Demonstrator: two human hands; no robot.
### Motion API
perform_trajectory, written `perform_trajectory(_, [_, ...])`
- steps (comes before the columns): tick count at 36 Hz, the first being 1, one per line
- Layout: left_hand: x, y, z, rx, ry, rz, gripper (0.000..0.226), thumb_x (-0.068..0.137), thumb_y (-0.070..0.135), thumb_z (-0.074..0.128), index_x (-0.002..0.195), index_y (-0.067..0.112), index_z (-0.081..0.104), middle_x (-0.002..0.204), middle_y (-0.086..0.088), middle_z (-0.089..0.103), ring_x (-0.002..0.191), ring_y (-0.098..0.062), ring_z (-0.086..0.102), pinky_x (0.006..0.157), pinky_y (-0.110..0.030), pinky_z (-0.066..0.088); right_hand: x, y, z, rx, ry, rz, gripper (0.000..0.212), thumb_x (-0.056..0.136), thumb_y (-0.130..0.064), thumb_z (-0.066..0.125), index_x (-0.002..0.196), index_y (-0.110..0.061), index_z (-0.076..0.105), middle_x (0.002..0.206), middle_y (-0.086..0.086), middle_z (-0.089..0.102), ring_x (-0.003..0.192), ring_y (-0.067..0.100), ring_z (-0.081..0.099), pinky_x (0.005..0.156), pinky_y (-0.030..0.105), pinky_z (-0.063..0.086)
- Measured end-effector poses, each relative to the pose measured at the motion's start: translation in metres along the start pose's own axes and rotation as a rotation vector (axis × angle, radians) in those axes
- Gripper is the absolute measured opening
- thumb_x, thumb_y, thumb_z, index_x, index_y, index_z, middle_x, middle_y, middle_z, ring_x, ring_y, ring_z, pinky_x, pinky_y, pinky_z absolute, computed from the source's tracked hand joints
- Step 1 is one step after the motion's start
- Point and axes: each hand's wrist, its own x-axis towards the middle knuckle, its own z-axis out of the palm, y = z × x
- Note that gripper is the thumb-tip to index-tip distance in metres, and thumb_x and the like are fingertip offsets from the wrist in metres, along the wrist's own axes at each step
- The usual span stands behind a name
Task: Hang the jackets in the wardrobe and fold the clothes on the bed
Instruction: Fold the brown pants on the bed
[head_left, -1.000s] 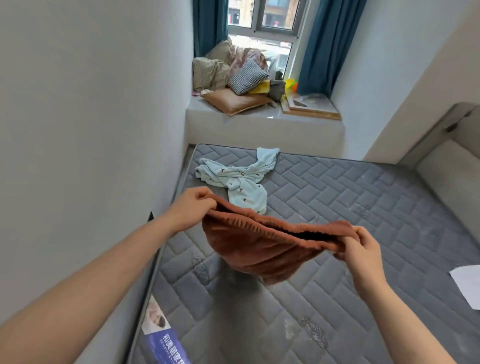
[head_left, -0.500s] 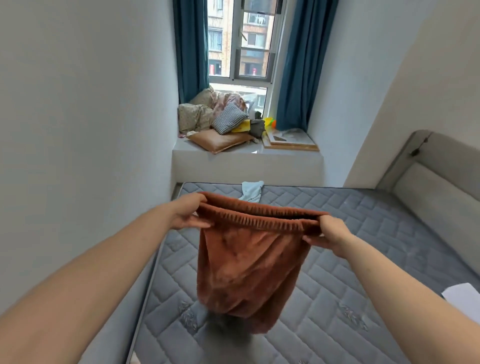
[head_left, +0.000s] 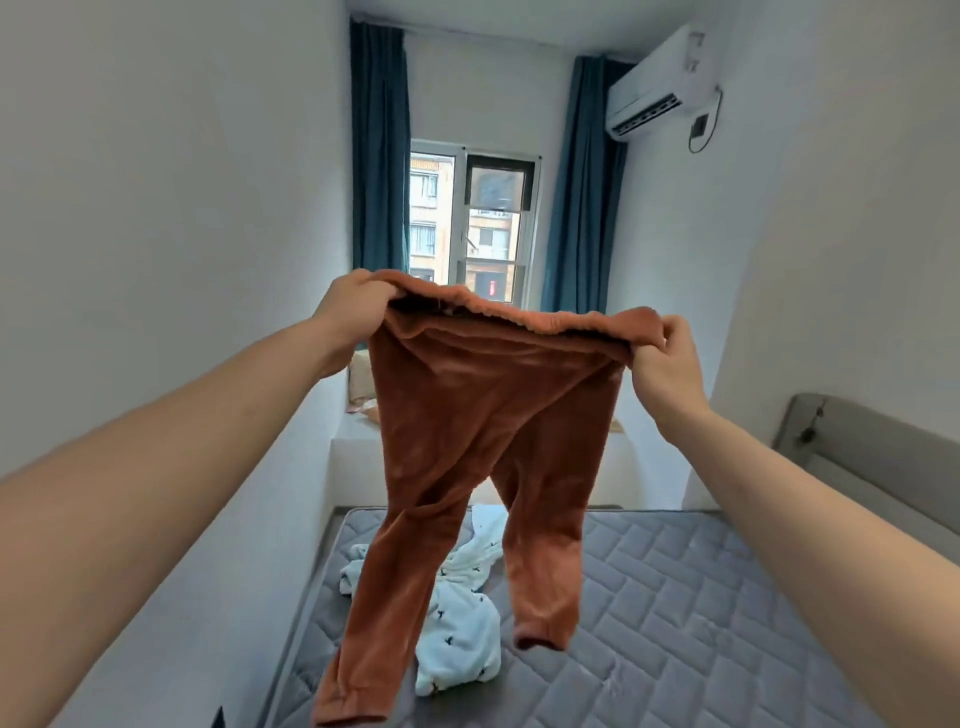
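Step in hand: folding the clothes on the bed; the trousers are held up by the waistband and hang full length, so I judge this the shake-out before the first fold.
Left hand: left hand (head_left: 349, 305), centre left of the frame, fingers curled over one end of the waistband and gripping it.
Right hand: right hand (head_left: 666, 364), centre right, fingers and thumb pinching the other end of the waistband, bunching the cloth there.
Trousers: rust-brown plush fleece trousers with a gathered elastic waistband (head_left: 483, 415), filling the middle of the frame, clear of the mattress, two tapered legs dangling apart, cuffs low in the picture; soft, limp, slightly napped.
Next move: likely bringing the two legs together lengthwise; it calls for keeping the waistband taut and level so the seams line up, then lowering onto a bare part of the bed.
Second garment: crumpled pale-blue soft garment with small dark print (head_left: 457, 634), lower centre, lying on the mattress behind the hanging legs, not yet folded.
Bed: grey quilted mattress with a brick-like stitched pattern (head_left: 701, 597), lower right; padded grey headboard (head_left: 872, 457) at the right edge.
Far end: teal curtains (head_left: 378, 156) beside the window (head_left: 470, 228), upper centre; white wall air conditioner (head_left: 660, 88), upper right.
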Motion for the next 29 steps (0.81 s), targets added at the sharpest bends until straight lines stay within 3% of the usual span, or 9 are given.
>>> perform_trajectory(3, [-0.019, -0.016, 0.001, 0.046, -0.057, -0.03, 0.03, 0.09, 0.029, 0.055, 0.109, 0.018, 0.075, 0.115, -0.006, 0.07, 0.112, -0.026, 0.064, 0.105, -0.049, 0.051, -0.015, 0.017, 0.0, 0.012, -0.019, 0.068, 0.011, 0.094, -0.012, 0.047, 0.095, -0.021, 0.053, 0.099, -0.001, 0.062, 0.097, 0.019, 0.065, 0.092, 0.042, 0.057])
perform_trajectory(6, [-0.048, -0.045, 0.007, 0.079, -0.124, -0.12, 0.028, 0.084, 0.033, 0.056, 0.1, 0.026, 0.078, 0.11, -0.003, 0.072, 0.109, -0.024, 0.065, 0.103, -0.046, 0.053, -0.045, 0.045, -0.002, -0.059, -0.085, 0.179, 0.013, 0.093, -0.017, 0.046, 0.097, -0.017, 0.059, 0.108, 0.007, 0.066, 0.105, 0.028, 0.066, 0.097, 0.051, 0.055])
perform_trajectory(10, [-0.096, -0.121, 0.018, 0.138, -0.209, -0.271, 0.023, 0.088, 0.026, 0.058, 0.098, 0.029, 0.079, 0.107, -0.001, 0.074, 0.107, -0.022, 0.066, 0.101, -0.043, 0.053, -0.111, 0.096, -0.002, -0.195, -0.294, 0.316, 0.038, 0.09, -0.007, 0.044, 0.106, -0.017, 0.077, 0.11, 0.002, 0.076, 0.109, 0.02, 0.069, 0.103, 0.043, 0.053])
perform_trajectory(14, [-0.166, -0.207, 0.024, 0.202, -0.329, -0.529, 0.017, 0.092, 0.023, 0.058, 0.093, 0.02, 0.075, 0.086, -0.004, 0.07, 0.081, -0.02, 0.061, 0.073, -0.032, 0.05, -0.191, 0.155, -0.003, -0.391, -0.465, 0.496, 0.034, 0.092, -0.009, 0.047, 0.111, -0.011, 0.076, 0.117, 0.009, 0.073, 0.116, 0.026, 0.065, 0.104, 0.044, 0.049])
perform_trajectory(17, [-0.229, -0.263, 0.022, 0.31, -0.485, -0.716, 0.026, 0.09, 0.035, 0.059, 0.102, 0.016, 0.073, 0.082, -0.004, 0.069, 0.075, -0.018, 0.062, 0.067, -0.03, 0.049, -0.256, 0.198, -0.007, -0.485, -0.582, 0.656, 0.033, 0.094, -0.014, 0.049, 0.115, -0.013, 0.075, 0.12, 0.009, 0.071, 0.116, 0.028, 0.064, 0.103, 0.043, 0.049])
perform_trajectory(22, [-0.315, -0.326, 0.015, 0.379, -0.812, -1.056, 0.037, 0.088, 0.041, 0.054, 0.115, 0.017, 0.063, 0.104, -0.009, 0.076, 0.08, -0.027, 0.078, 0.078, -0.04, 0.061, -0.345, 0.251, -0.022, -0.68, -0.763, 0.883, 0.029, 0.092, -0.022, 0.052, 0.108, -0.007, 0.071, 0.113, 0.015, 0.07, 0.104, 0.032, 0.064, 0.089, 0.037, 0.053])
perform_trajectory(24, [-0.339, -0.34, 0.013, 0.408, -0.881, -1.13, 0.034, 0.09, 0.033, 0.049, 0.115, 0.013, 0.062, 0.099, -0.012, 0.078, 0.078, -0.026, 0.078, 0.065, -0.035, 0.062, -0.367, 0.261, -0.027, -0.737, -0.843, 0.948, 0.027, 0.091, -0.02, 0.049, 0.105, -0.008, 0.068, 0.11, 0.014, 0.068, 0.095, 0.029, 0.063, 0.073, 0.03, 0.052])
perform_trajectory(27, [-0.364, -0.353, 0.013, 0.351, -0.875, -1.212, 0.036, 0.091, 0.02, 0.043, 0.121, 0.008, 0.058, 0.106, -0.017, 0.075, 0.083, -0.029, 0.078, 0.057, -0.032, 0.06, -0.384, 0.269, -0.034, -0.772, -0.916, 1.059, 0.035, 0.089, -0.016, 0.041, 0.111, -0.008, 0.067, 0.095, 0.016, 0.069, 0.066, 0.026, 0.06, 0.049, 0.023, 0.043])
perform_trajectory(29, [-0.37, -0.356, 0.013, 0.263, -0.807, -1.264, 0.032, 0.093, 0.013, 0.041, 0.121, 0.007, 0.055, 0.104, -0.019, 0.073, 0.086, -0.033, 0.077, 0.057, -0.033, 0.061, -0.386, 0.272, -0.034, -0.728, -0.869, 1.132, 0.038, 0.093, -0.014, 0.036, 0.114, -0.002, 0.066, 0.099, 0.02, 0.071, 0.065, 0.028, 0.068, 0.045, 0.024, 0.046])
